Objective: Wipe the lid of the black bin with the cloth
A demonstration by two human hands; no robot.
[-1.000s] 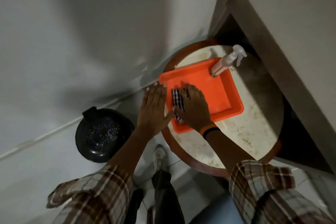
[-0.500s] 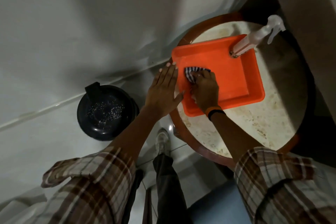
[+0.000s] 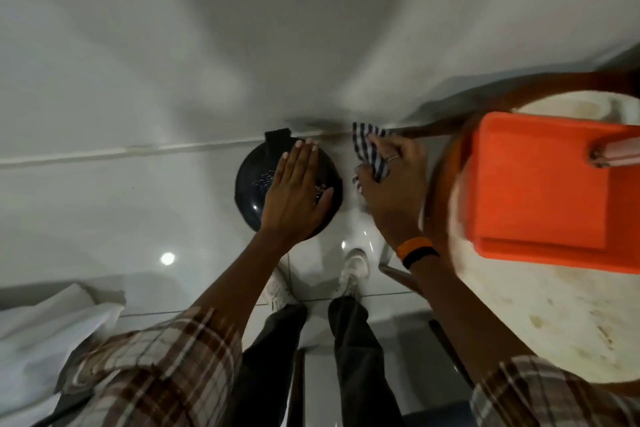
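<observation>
The black bin point(image 3: 254, 184) stands on the white floor against the wall, round, with a glossy lid speckled with specks. My left hand point(image 3: 298, 191) is flat and spread over the lid's right half, fingers straight; whether it touches the lid I cannot tell. My right hand point(image 3: 391, 184) is just right of the bin, above the floor, closed on a dark-and-white striped cloth point(image 3: 370, 149) whose end sticks out past the fingers toward the wall.
A round marble-topped table point(image 3: 540, 333) with a wooden rim fills the right side. An orange tray point(image 3: 540, 191) sits on it with a spray bottle point(image 3: 616, 156) at its far edge. My two feet point(image 3: 353, 270) stand below the bin. White cloth point(image 3: 45, 329) lies at lower left.
My right hand has lifted the striped cloth off the orange tray and carried it left, beside the bin. My left hand left the tray's edge and now spreads over the bin's lid.
</observation>
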